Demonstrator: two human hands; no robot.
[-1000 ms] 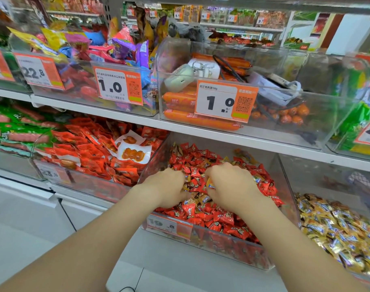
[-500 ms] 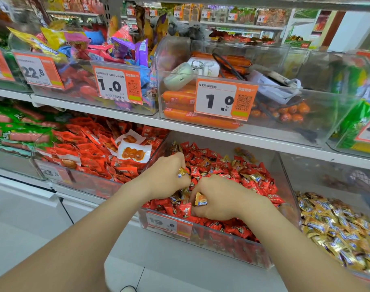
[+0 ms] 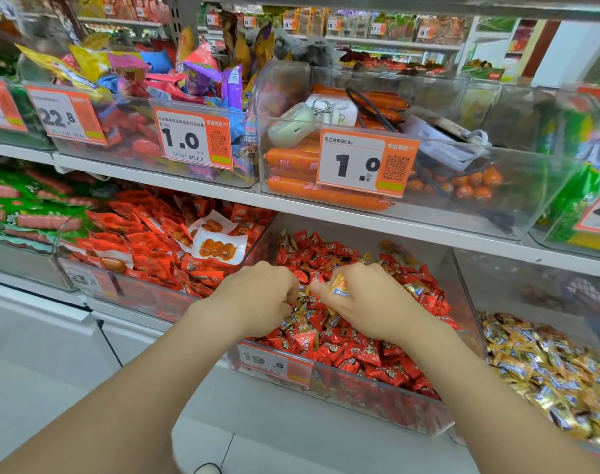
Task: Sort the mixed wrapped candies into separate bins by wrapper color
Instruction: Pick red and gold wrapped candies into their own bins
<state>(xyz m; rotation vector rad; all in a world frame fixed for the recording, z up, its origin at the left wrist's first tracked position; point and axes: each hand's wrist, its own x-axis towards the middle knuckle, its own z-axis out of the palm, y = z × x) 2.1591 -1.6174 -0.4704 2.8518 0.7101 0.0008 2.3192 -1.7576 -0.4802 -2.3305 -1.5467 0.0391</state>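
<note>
Both hands are down in the clear bin point(image 3: 360, 384) on the lower shelf, knuckles up, nearly touching each other over the pile.

The right hand point(image 3: 370, 302) pinches a gold candy point(image 3: 339, 287) between thumb and fingers. The wrapper sticks out at the top of its knuckles, lifted just clear of the pile.

The left hand point(image 3: 254, 295) is curled, its fingertips sunk among the sweets. Whether it holds one cannot be told, since the fingers hide what is under them.

Under and all around both hands lie the red candies point(image 3: 370, 357), which fill most of this bin. A few loose gold pieces point(image 3: 300, 318) are mixed in just beneath the gap between the hands. More of them show beyond the right hand, toward the back wall.

Well to the right of the right hand, past the bin's side wall, the next bin carries a gold heap point(image 3: 558, 378) with hardly any red in it. Left of the left hand is a bin of red snack packets point(image 3: 148, 248).

Below the left wrist, on the front wall of the bin, hangs an orange price tag point(image 3: 274, 366) reading 19.8. Above both hands runs the white shelf edge point(image 3: 325, 213), with orange sausages point(image 3: 325, 196) in the bin over it.
</note>
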